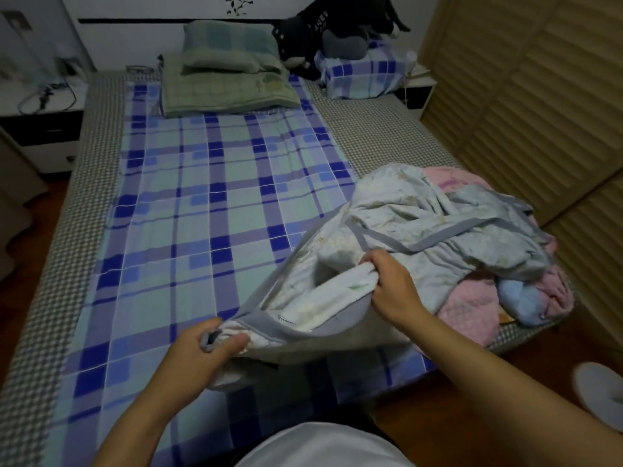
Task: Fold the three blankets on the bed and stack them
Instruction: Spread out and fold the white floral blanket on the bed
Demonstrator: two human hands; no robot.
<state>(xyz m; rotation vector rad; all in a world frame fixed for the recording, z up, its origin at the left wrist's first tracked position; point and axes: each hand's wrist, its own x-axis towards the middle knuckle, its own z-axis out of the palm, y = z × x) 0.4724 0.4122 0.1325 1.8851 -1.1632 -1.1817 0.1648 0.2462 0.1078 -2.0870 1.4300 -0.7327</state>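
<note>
- Pale blue floral blanket [421,227], grey-trimmed: bunched at bed's [215,197] near right, stretched from the heap toward near left.
- Left hand [202,348]: grips its corner.
- Right hand [392,284]: clutches a fold.
- Pink blanket [468,308]: crumpled beneath.

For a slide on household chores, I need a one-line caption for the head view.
Both hands, left hand and right hand, grip the pale floral blanket, pulling it from a crumpled pile over the plaid bed sheet.

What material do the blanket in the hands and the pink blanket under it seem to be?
Pale floral blanket: seemingly thin woven cotton, matte, with grey tape binding; it creases sharply. Pink blanket: probably plush fleece or terry; its surface looks fuzzy and dimpled.
</note>
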